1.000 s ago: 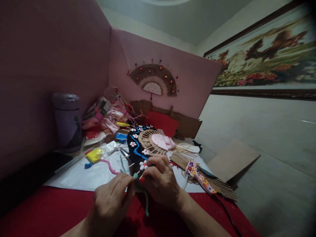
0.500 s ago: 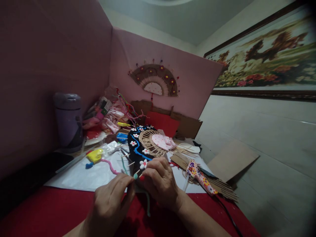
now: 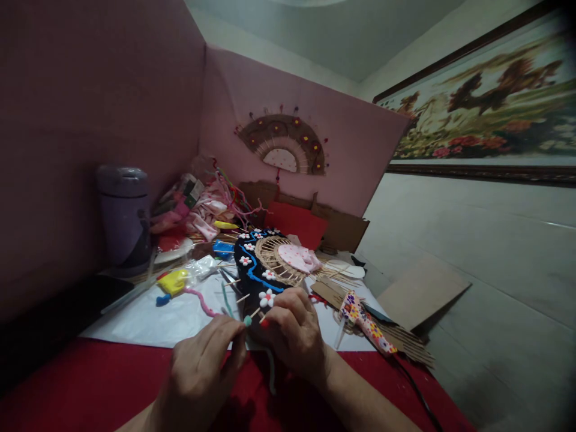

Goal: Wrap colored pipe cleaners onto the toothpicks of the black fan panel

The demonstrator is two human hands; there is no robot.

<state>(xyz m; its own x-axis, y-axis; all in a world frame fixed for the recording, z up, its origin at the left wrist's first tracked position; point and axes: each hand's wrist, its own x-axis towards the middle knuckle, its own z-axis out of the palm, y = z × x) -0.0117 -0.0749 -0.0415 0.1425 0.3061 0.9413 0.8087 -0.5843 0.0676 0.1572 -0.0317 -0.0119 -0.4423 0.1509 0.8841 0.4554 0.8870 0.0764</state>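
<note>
A black fan [image 3: 252, 287] with white flowers, a blue wavy strip and thin sticks along its rim lies tilted before me. My left hand [image 3: 204, 354] is closed in a pinch at a small green ball [image 3: 247, 321] on one of the stick ends. My right hand [image 3: 292, 327] is curled around the fan's near end, its fingertips partly hidden, beside a red ball [image 3: 264, 324]. A pale green fuzzy strand [image 3: 272, 372] hangs down between my hands. A pink fuzzy strand [image 3: 202, 303] lies just beyond my left hand.
A purple tumbler [image 3: 123, 219] stands at the left. At the right lies a flower-patterned glue gun [image 3: 368, 324] with its cord. Yellow clay [image 3: 172, 281] rests on white paper [image 3: 130, 327]. Behind, a finished fan [image 3: 283, 144] hangs on the pink board [image 3: 355, 138].
The fan has shifted slightly, its near flower moving right and up a little. The red ball has moved a little to the right of the green one. My hands stay almost in place.
</note>
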